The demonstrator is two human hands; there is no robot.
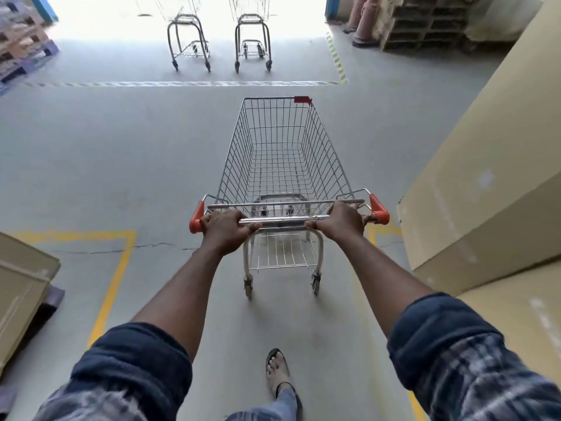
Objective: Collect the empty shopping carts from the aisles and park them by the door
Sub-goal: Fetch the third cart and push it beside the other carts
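An empty wire shopping cart [282,153] with orange handle ends stands on the grey floor right in front of me, its basket pointing toward the bright doorway. My left hand [226,227] grips the left part of its metal handle bar [283,220]. My right hand [340,220] grips the right part of the same bar. Two more empty carts stand side by side at the doorway, the left cart [188,41] and the right cart [253,41], beyond a striped floor line. Their baskets are washed out by the glare.
Large beige cartons [485,183] line the right side close to the cart. Another carton [21,287] sits at the lower left inside yellow floor lines. Pallets [425,22] are stacked at the far right and a blue pallet stack [24,53] at the far left. My sandalled foot [277,372] steps forward.
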